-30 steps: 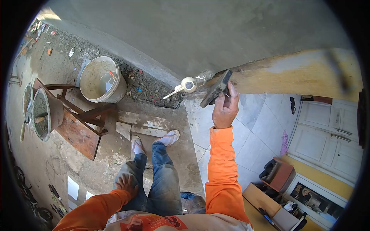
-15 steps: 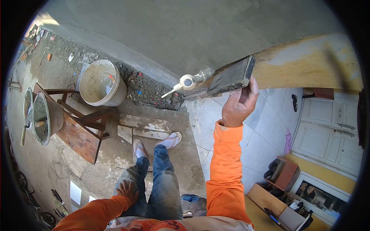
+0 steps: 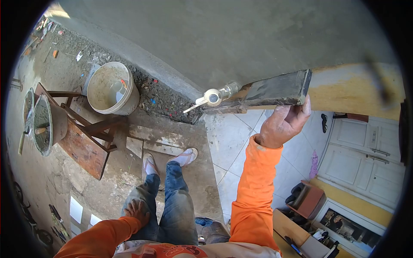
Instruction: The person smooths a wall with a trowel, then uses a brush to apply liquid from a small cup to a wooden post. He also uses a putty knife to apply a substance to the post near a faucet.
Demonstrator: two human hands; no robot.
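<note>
My right hand (image 3: pixel 285 122) grips a dark, flat plastering float (image 3: pixel 279 89) from below, thumb and fingers at its near edge. The float lies against the lower edge of the grey plastered wall (image 3: pixel 193 41), beside a bare yellowish strip (image 3: pixel 352 88). Just left of the float, a cream-coloured tap (image 3: pixel 212 98) sticks out from the wall. Spread fingers of my left hand (image 3: pixel 137 213) rest on my thigh, holding nothing. The float hides part of the wall edge, and its handle is out of sight.
A white bucket (image 3: pixel 134 95) stands left of the tap, near rubble (image 3: pixel 152 92) along the wall. A wooden bench (image 3: pixel 84 148) carries mortar-smeared containers (image 3: pixel 56 124). White floor tiles (image 3: pixel 234 150) lie below my right arm. A cabinet (image 3: pixel 307 195) stands at lower right.
My right hand and the float have moved to the right along the wall edge, away from the tap. My left hand stays on my thigh. The view has shifted slightly.
</note>
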